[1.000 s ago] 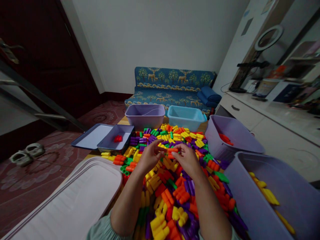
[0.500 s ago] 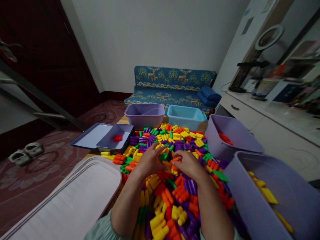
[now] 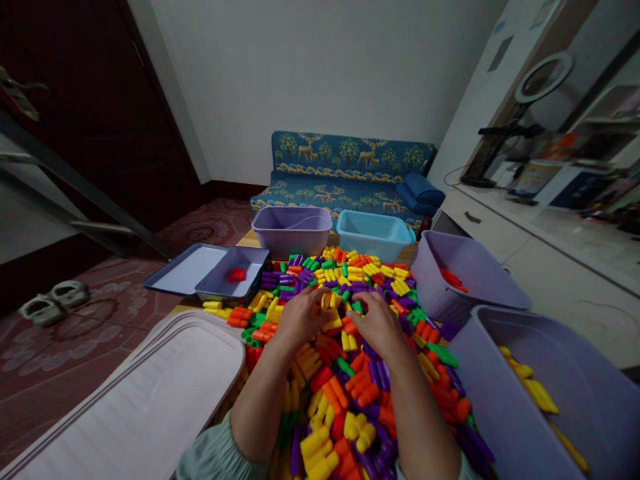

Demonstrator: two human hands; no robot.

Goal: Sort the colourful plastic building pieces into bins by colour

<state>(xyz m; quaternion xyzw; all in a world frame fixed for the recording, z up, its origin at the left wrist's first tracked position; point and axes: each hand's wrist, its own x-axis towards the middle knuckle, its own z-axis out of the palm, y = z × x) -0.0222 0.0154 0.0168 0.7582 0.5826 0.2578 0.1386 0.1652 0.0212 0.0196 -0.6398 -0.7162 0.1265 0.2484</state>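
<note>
left hand [image 3: 300, 319] pinches yellow block [image 3: 330, 301] | right hand [image 3: 377, 325] curled on block pile [image 3: 350, 373], grasp unclear | blocks look light, rigid, smooth; best pinched across barrels

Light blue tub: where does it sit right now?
The light blue tub sits at the far edge of the block pile, just right of a purple tub, before the patterned sofa.

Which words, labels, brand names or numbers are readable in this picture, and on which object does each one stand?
None can be read.
The papers on the wall: too small and blurred.
The boxes on the counter: print blurred.
The blocks, the tubs and the sofa show no text.
</note>
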